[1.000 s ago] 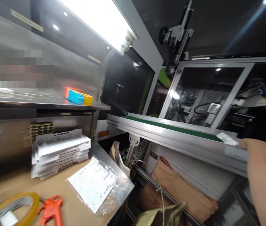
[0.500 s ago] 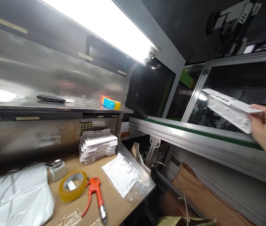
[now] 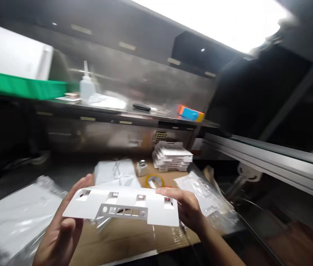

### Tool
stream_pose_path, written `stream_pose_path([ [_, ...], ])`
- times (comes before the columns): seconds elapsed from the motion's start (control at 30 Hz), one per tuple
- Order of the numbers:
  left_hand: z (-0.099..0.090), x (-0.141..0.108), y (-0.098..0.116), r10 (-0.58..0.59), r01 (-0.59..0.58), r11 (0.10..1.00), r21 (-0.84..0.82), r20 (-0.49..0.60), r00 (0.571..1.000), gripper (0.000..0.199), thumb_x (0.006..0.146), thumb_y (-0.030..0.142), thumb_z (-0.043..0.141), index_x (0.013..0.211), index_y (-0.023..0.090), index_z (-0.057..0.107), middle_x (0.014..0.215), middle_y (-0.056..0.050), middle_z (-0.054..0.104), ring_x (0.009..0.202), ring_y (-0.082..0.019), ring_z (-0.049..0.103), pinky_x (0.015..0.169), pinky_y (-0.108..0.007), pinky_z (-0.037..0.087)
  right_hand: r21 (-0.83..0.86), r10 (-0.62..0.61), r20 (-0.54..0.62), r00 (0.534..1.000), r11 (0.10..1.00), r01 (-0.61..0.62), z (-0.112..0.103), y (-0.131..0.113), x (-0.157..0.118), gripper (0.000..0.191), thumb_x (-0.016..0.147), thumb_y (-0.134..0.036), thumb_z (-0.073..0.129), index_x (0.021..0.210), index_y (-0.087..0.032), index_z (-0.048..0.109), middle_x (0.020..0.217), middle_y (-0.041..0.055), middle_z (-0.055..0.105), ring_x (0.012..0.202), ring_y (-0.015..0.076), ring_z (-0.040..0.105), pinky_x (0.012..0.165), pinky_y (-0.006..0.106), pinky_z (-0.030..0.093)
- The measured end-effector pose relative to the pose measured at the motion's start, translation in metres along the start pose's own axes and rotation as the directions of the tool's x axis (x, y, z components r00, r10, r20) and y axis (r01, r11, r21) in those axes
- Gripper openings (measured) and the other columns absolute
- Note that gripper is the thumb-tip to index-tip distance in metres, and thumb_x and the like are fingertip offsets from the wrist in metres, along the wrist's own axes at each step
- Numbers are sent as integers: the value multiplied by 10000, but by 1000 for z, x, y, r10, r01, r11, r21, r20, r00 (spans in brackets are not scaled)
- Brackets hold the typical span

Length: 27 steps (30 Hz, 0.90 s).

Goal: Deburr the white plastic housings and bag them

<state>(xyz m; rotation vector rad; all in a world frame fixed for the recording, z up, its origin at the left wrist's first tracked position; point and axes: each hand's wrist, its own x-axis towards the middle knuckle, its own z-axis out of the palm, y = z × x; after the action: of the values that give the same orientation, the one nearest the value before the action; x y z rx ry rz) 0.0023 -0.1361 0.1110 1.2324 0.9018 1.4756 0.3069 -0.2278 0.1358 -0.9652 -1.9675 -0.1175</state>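
A white plastic panel with a row of square and round cut-outs is held up over the cardboard-covered bench. My right hand grips its right end, fingers along the top edge. At the panel's left end is my left hand, its fingers behind the panel and the thumb in front, around the edge. Behind the panel lie a roll of yellow tape and a folded plastic bag. A stack of similar white parts stands farther back.
Bagged white parts lie on the right side of the bench, a large plastic bag on the left. The shelf carries a green tray, a bottle and a blue-orange box. A conveyor rail runs at right.
The view has swung left. My right hand has brought the white panel from beside the conveyor to above the bench, and my left hand has come into view at its other end.
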Motion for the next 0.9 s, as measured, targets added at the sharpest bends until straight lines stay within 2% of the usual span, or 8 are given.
stream_pose_path([
  [0.1,-33,-4,1,-58,51,992,-111,-58,997,800,713,731,819,1392,347,643,1596,-39,551,1503,-468,397,1275,-662,201,197,20,-5,1000,980,-19,48,1,8,488,996,-73,545,1436,-285,563,1320,71,745,1242,200,710,1030,353,610],
  [0.17,-49,-10,-3,-12,0,995,-97,-118,993,825,715,731,821,1392,295,638,1580,-65,563,1508,-439,397,1285,-603,249,294,72,-22,997,954,-62,67,0,5,485,989,-55,546,1411,-287,601,1331,70,738,1268,223,694,1057,399,599],
  [0.27,-59,-19,-9,55,-63,996,-70,-118,991,835,756,709,801,1431,259,601,1577,-79,556,1506,-353,422,1228,-415,415,369,186,-89,979,919,-141,86,-4,-8,474,983,-56,556,1385,-293,643,1330,63,738,1281,243,684,1099,437,573],
  [0.33,-59,-21,-12,85,-90,995,-40,-119,989,827,758,700,801,1433,269,596,1545,-72,582,1486,-334,452,1179,-380,469,394,284,-130,950,894,-213,93,-7,-22,454,991,-81,553,1377,-295,656,1355,59,727,1301,250,671,1138,450,544],
  [0.47,-48,-18,-14,89,-81,993,84,-100,991,914,667,709,856,1442,309,579,1406,-62,680,1399,-347,547,1171,-414,475,417,461,-168,871,834,-361,101,-9,-52,409,1000,-154,577,1375,-292,666,1362,48,728,1304,262,671,1222,475,460],
  [0.63,-28,-14,-20,1,0,1000,17,-50,999,876,672,631,896,1422,309,575,1333,-57,715,1340,-292,603,1020,-269,560,410,613,-199,765,761,-503,95,-10,-74,394,984,-187,622,1353,-311,681,1341,26,742,1268,243,695,1156,391,523],
  [0.77,-19,-16,-22,18,-17,999,37,-31,999,830,708,612,878,1423,324,573,1313,-31,724,1318,-275,619,1043,-256,543,389,649,-228,726,744,-543,88,-10,-77,359,990,-227,629,1329,-324,697,1323,11,753,1245,214,708,1094,307,553],
  [0.9,-16,-21,-22,54,-51,996,67,-44,998,789,721,597,877,1404,330,586,1296,-20,739,1321,-272,621,1084,-264,519,384,658,-224,719,738,-555,87,-7,-74,334,991,-276,635,1313,-331,711,1322,8,754,1246,200,708,1075,270,555],
])
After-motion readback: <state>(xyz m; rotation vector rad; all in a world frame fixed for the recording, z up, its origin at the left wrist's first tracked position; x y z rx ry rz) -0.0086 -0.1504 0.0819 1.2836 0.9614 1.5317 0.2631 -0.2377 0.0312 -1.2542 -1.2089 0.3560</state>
